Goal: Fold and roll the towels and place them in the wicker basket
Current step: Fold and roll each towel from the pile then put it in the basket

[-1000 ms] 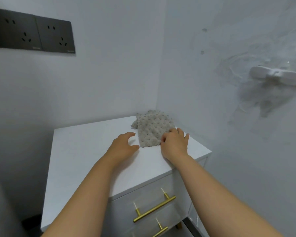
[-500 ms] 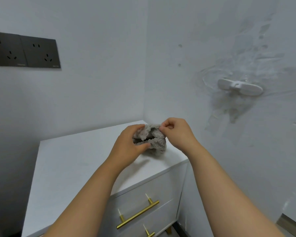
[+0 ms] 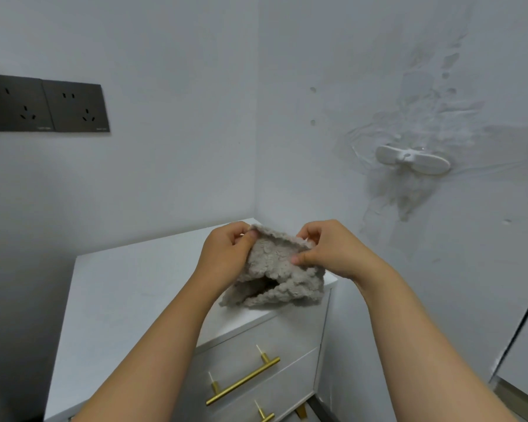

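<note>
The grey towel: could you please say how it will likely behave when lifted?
The towel is probably floppy: its lower edge sags beneath the left hand and right hand. It seems light, since pinches carry it. Its nubby pile likely resists slipping.

My two forearms bare right down to the frame's edge, left hand (image 3: 226,254) and right hand (image 3: 328,252) bare, thumbnails short

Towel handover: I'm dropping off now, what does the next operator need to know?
Left hand pinches the grey towel at its upper left corner; right hand pinches its upper right edge.
The towel hangs bunched between the hands, its lower end at the white cabinet top; contact unclear.
Done: towel lifted.
Left: fold it, roll it, place it in the wicker basket, which is not in view.
</note>
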Demonstrator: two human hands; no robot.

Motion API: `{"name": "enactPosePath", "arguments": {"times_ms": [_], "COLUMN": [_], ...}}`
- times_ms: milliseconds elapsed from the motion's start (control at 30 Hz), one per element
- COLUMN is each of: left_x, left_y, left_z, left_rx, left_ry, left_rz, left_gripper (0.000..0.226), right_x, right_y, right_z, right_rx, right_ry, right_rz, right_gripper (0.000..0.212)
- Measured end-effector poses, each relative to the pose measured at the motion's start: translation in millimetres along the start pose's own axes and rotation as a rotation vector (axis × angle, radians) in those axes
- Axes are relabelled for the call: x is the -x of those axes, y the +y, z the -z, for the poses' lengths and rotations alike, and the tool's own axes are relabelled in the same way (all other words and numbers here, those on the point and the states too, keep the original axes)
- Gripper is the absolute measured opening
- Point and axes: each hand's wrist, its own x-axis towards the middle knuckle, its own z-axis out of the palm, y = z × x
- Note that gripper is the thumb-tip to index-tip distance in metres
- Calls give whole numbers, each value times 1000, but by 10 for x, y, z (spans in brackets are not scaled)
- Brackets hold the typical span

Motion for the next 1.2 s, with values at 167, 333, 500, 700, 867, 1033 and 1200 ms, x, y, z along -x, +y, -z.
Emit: {"name": "enactPosePath", "arguments": {"times_ms": [167,333,500,700,867,1033,1200], "left_x": [27,37,-46,-128,-63,-76,-105], "left_y": [41,93,37,-204,-258,-146,153], "left_z": [-93,-117,81,468,689,561,344], "left_rx": [158,384,344,-90,-437,35,324], "left_ry": [108,157,251,225,-13,73,406], "left_rz": [88,217,278,297,436,504,70], "left_gripper": [28,27,22,32,34,22,17], "right_x": [-85,-139,-184,-81,0,-48,-185], "right_y": [144,359,462,243,156,161,124], "right_z": [-24,-93,2,292,308,262,247], "right_rx": [218,325,92,264,535,761,188], "right_ry": [185,246,302,144,-197,-208,867], "right_rz": [-87,-224,-238,-251,-347,-516,99], "right_gripper": [18,15,12,39,31,36,12]}}
